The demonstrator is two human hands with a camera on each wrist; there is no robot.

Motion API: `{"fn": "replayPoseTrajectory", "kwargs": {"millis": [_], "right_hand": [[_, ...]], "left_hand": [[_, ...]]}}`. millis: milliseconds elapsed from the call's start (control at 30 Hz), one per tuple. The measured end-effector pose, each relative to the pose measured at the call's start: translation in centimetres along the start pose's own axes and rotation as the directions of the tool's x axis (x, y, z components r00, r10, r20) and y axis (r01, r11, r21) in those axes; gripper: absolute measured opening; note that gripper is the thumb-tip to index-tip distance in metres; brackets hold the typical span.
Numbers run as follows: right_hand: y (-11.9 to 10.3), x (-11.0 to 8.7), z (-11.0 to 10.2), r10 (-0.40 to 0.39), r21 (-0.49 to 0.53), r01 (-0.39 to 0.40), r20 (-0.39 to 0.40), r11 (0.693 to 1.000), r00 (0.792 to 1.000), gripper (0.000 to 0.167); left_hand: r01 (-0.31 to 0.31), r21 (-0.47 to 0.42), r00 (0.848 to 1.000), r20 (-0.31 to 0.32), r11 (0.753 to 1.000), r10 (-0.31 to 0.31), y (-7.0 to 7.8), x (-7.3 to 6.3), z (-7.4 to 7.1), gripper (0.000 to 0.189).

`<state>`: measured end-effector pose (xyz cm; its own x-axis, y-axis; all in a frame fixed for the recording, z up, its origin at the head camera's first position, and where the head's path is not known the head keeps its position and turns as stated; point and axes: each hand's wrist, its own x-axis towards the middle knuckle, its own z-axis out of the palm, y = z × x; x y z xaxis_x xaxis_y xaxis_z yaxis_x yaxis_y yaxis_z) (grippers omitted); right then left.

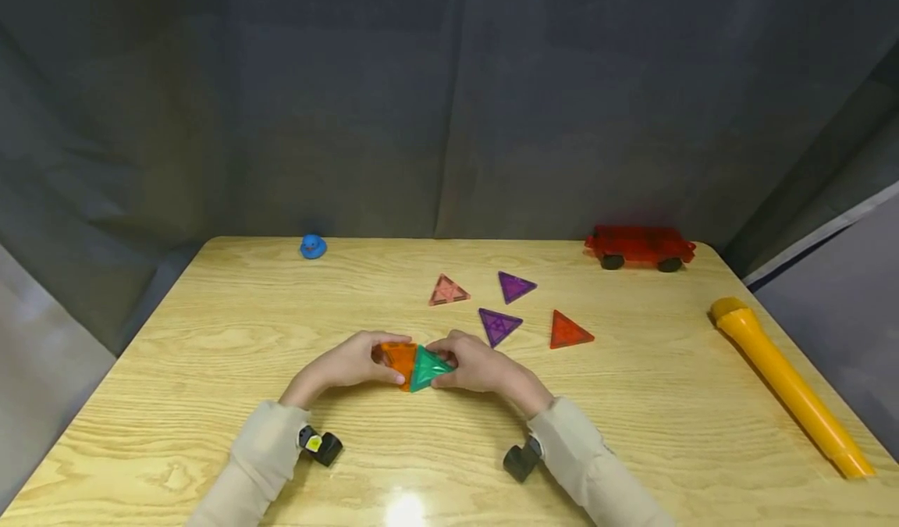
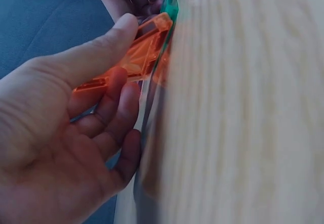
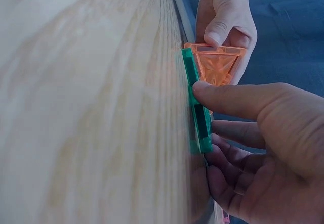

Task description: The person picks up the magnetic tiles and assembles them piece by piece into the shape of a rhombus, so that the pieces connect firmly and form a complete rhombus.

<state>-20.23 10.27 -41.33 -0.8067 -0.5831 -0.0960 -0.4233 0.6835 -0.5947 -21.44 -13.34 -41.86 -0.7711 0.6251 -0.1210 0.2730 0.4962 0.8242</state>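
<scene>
Worktop point(image 1: 211, 464) with triangular tiles and two hands, from left to right. At the far left stands a blue toy duck point(image 1: 313, 247), near the rear edge. Nearer the front, a pale left sleeve point(image 1: 263, 445) carries a small black wrist camera point(image 1: 323, 446). The left hand point(image 1: 351, 360) follows, its grip pinching an orange tile point(image 1: 400, 361) between thumb and fingers; in the left wrist view this tile is tilted above the worktop. Its right side meets a green tile point(image 1: 428, 368), the two touching between the hands, near the middle of the worktop. The green tile is held by the right hand point(image 1: 476, 363), whose grip pinches it, thumb on the near side and fingers on the far side.

Beyond the hands lie loose triangles: a pink tile point(image 1: 448, 291); a nearer purple tile point(image 1: 499, 325), just past the right hand; a farther purple tile point(image 1: 516, 286); and, farther right, a red tile point(image 1: 569, 332). In front of these extends the right sleeve point(image 1: 586, 453). Near the right rear corner stands a red toy vehicle point(image 1: 641, 246) with two dark wheels visible. At the far right, a yellow rod point(image 1: 790, 386) with a thicker, rounded head lies obliquely along the side edge.
</scene>
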Motion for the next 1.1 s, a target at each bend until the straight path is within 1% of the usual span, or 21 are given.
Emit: {"fn": "replayPoseTrajectory", "kwargs": {"millis": [200, 333, 467, 633, 767, 933, 1100], "right_hand": [[-0.1, 0.1, -0.1, 0.002, 0.0, -0.002, 0.001, 1.0, 1.0, 0.051], [-0.2, 0.0, -0.4, 0.001, 0.003, -0.001, -0.005, 1.0, 1.0, 0.047], [-0.3, -0.2, -0.6, -0.009, 0.018, 0.01, -0.023, 1.0, 1.0, 0.043], [-0.2, -0.1, -0.6, 0.013, 0.044, -0.01, -0.051, 0.999, 0.999, 0.04], [-0.1, 0.0, -0.6, 0.033, 0.05, -0.028, -0.11, 0.998, 0.993, 0.037], [0.0, 0.3, -0.6, 0.025, 0.033, -0.019, -0.193, 0.999, 0.981, 0.034], [0.3, 0.8, -0.7, 0.047, 0.035, -0.04, -0.235, 0.999, 0.971, 0.034]], "left_hand": [[0.007, 0.018, 1.0, -0.006, 1.0, -0.007, 0.0, 0.0, -0.2, 0.061], [0.011, 0.026, 1.0, -0.004, 1.0, -0.011, 0.1, 0.1, -0.3, 0.061], [0.01, 0.031, 1.0, 0.001, 0.999, -0.01, 0.2, 0.2, -0.3, 0.06], [0.01, 0.046, 1.0, 0.002, 0.999, -0.01, 0.1, 0.2, -0.3, 0.06], [0.009, 0.055, 1.0, -0.004, 0.998, -0.009, 0.0, 0.2, -0.4, 0.06], [0.009, 0.053, 1.0, -0.009, 0.999, -0.009, 0.0, 0.0, -0.4, 0.06], [0.012, 0.05, 1.0, -0.012, 0.999, -0.011, 0.0, -0.1, -0.2, 0.058]]}}
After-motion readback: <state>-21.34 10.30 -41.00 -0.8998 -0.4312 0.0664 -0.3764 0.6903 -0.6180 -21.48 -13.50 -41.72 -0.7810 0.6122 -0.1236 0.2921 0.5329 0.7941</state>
